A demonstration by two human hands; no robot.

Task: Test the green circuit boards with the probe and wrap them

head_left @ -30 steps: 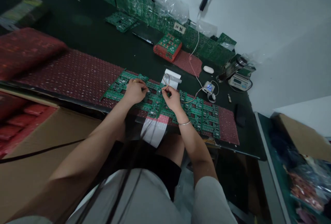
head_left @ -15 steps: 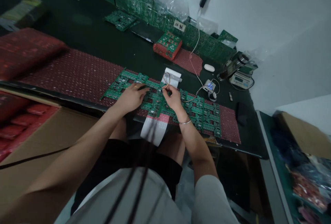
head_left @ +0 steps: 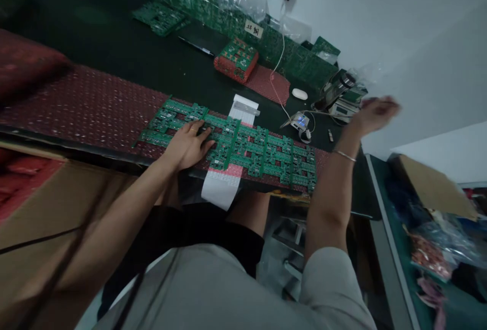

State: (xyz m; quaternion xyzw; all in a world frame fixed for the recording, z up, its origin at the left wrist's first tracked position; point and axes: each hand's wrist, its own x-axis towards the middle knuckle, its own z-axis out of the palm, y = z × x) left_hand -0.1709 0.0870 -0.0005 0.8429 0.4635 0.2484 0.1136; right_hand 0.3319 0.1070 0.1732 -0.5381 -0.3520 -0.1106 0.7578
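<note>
Several green circuit boards (head_left: 253,150) lie joined in a long row on red bubble wrap (head_left: 110,96). My left hand (head_left: 190,144) rests on the left part of the row, fingers apart, holding nothing. Far to the right, my right hand (head_left: 376,114) is raised near the wall, blurred by motion; its fingers are smeared. A thin cable runs from a small white device (head_left: 300,121) with a lit display toward my right hand. A white paper strip (head_left: 221,188) passes under the boards, and a clear flat piece (head_left: 246,108) lies on its far end.
Behind the row are a red-wrapped stack of boards (head_left: 236,60), a pen (head_left: 196,45), a white oval object (head_left: 300,94) and a metal cylinder (head_left: 347,80). A cardboard box (head_left: 76,183) stands below the table at left. Upright green boards (head_left: 213,10) line the back.
My right hand has left the boards and swung up and to the right, the cable stretching that way. My left hand stays on the boards, its fingers more spread. The view has shifted slightly.
</note>
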